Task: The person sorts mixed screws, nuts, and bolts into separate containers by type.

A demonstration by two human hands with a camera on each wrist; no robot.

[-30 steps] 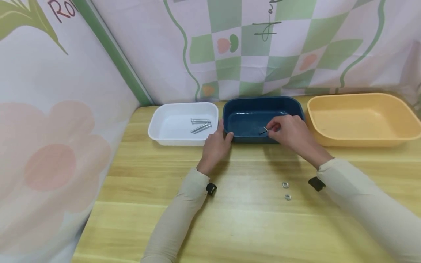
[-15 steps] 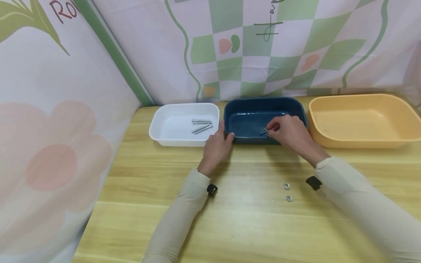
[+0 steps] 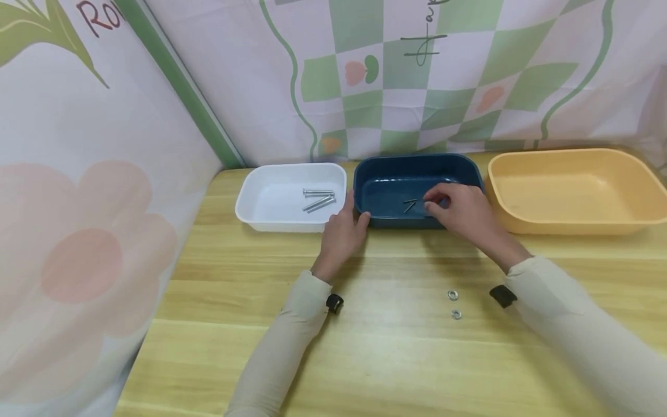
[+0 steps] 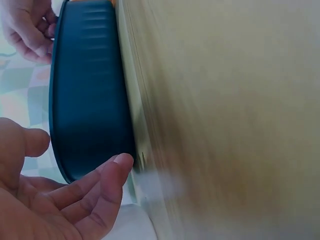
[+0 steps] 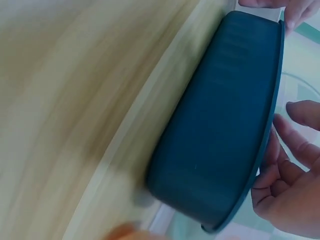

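In the head view, a dark blue bin (image 3: 385, 221) stands in the middle. Two short, thin, dark screw-like pieces (image 3: 410, 205) lie on its floor, too small to tell exactly. Over the bin's right front rim is my right hand (image 3: 464, 211), thumb and forefinger apart, and no held piece is plain between them. My left hand (image 3: 341, 231) rests at the bin's left front corner, thumb on its front wall and forefinger along its side. The left wrist view shows that thumb (image 4: 36, 142) by the rim and the other fingers relaxed.
A white bin (image 3: 271, 225) on the left holds several long silver screws (image 3: 319, 200). On the right stands a yellow bin (image 3: 578, 227). Two metal nuts or washers, an upper ring (image 3: 453, 295) and a lower ring (image 3: 456, 314), lie on the wooden table (image 3: 365, 359). A printed curtain hangs behind.
The small piece at my right fingertips has left them; two pieces now lie on the blue bin's floor, left of the fingers. My right thumb and forefinger have parted. My left hand stays put.
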